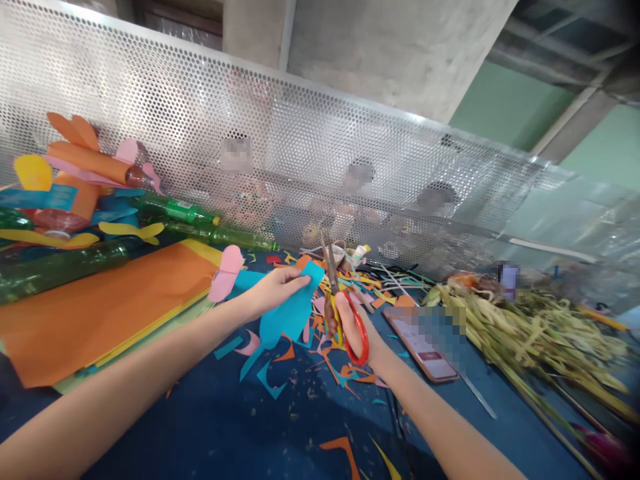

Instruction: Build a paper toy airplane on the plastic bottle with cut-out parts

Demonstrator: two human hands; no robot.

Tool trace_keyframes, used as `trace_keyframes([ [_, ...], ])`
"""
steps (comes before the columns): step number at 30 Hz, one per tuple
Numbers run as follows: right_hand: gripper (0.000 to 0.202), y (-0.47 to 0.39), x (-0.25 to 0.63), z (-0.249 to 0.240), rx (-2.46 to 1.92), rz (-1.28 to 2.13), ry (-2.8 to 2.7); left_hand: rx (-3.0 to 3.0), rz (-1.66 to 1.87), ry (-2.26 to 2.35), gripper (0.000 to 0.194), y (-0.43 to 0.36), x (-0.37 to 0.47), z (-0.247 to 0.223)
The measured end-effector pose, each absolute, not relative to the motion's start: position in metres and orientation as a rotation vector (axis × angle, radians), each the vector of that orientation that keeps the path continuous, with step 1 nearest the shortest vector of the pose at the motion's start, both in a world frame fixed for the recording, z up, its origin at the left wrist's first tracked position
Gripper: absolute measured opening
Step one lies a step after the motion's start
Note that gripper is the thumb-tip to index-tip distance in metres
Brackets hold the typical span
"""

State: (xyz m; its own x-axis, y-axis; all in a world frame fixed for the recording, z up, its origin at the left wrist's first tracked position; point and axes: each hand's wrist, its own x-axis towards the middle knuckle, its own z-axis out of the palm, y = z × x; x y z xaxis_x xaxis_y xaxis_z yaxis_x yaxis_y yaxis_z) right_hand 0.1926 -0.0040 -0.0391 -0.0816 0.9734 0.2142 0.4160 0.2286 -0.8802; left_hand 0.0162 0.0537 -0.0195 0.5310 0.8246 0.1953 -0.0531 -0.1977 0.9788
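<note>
Two holds: left grip (274, 291) pinching blue paper (290, 321); right grip (352, 330), scissors (333, 280) beside paper's edge.

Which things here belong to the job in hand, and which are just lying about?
Likely part of the job:
Scissors, held in the right hand
Blue paper, held in the left hand
Stacked coloured sheets, probably spare material

Apparently just lying about:
Phone
Plant stalks
Loose paper scraps
</note>
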Motion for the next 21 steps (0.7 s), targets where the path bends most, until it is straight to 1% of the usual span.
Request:
trace_keyframes([
  [3,0.036,0.002,0.193,-0.032,-1.42,0.544,-1.681,1.763,0.807,0.601,0.018,0.056,0.014,-0.02],
  [5,0.031,0.004,0.193,-0.028,-1.436,0.468,-1.661,1.933,0.733,0.517,0.016,0.058,0.011,-0.021],
  [10,0.023,0.006,0.195,-0.03,-1.365,0.612,-1.652,2.15,0.693,0.432,0.014,0.062,0.006,-0.026],
  [13,0.025,0.01,0.2,-0.039,-1.341,0.737,-1.608,2.136,0.738,0.504,0.027,0.064,0.005,-0.029],
  [15,0.03,0.013,0.202,-0.044,-1.325,0.835,-1.548,2.087,0.78,0.564,0.036,0.067,0.004,-0.029],
  [17,0.034,0.015,0.203,-0.046,-1.314,0.903,-1.487,2.002,0.82,0.6,0.04,0.07,0.003,-0.029],
  [21,0.032,0.012,0.198,-0.043,-1.275,0.967,-1.346,1.692,0.886,0.657,0.034,0.075,0.004,-0.026],
])
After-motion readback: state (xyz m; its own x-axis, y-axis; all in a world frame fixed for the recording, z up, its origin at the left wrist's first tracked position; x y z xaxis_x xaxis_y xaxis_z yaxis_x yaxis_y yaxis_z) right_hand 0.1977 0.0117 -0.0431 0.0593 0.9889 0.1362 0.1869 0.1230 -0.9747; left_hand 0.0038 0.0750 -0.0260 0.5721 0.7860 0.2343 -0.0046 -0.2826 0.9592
